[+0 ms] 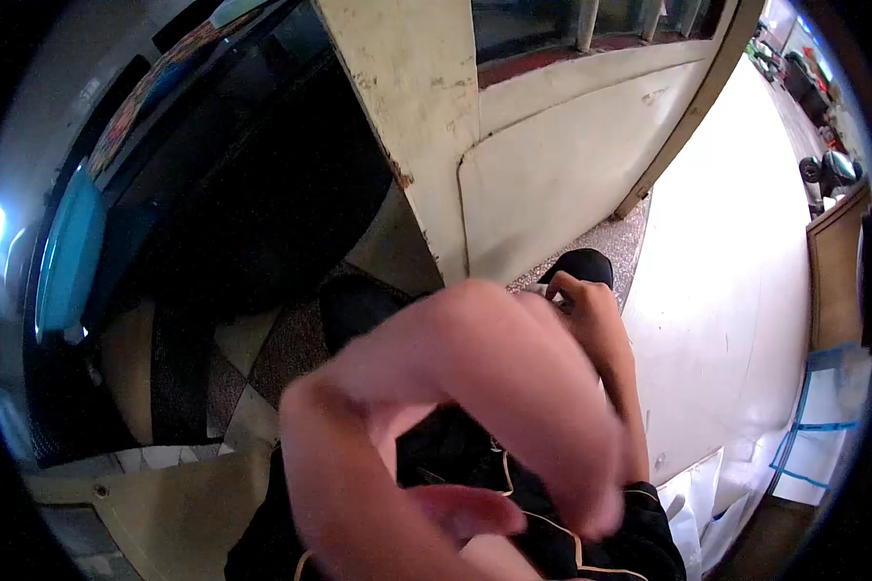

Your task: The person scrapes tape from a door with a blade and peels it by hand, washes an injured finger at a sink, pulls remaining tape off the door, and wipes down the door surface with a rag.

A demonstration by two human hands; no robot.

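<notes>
My left hand (484, 358) is very near the camera, blurred and sharply bent at the wrist. Its fingers curve downward with the thumb apart from them, and nothing shows between. Beyond it, my right hand (583, 305) is curled, its fingertips closed beside a small whitish patch (538, 289) that is too small to name. What the right fingers hold, if anything, is hidden. A dark rounded shape (586, 263) lies just past the right hand. Below both hands is black clothing with pale piping (581, 557).
A worn cream door (572, 165) with a barred window stands ahead. To the right is a glossy white surface (727, 290), with plastic bags (698, 508) at its near end. A blue basin (71, 257) is at left, above patterned floor tiles (247, 339).
</notes>
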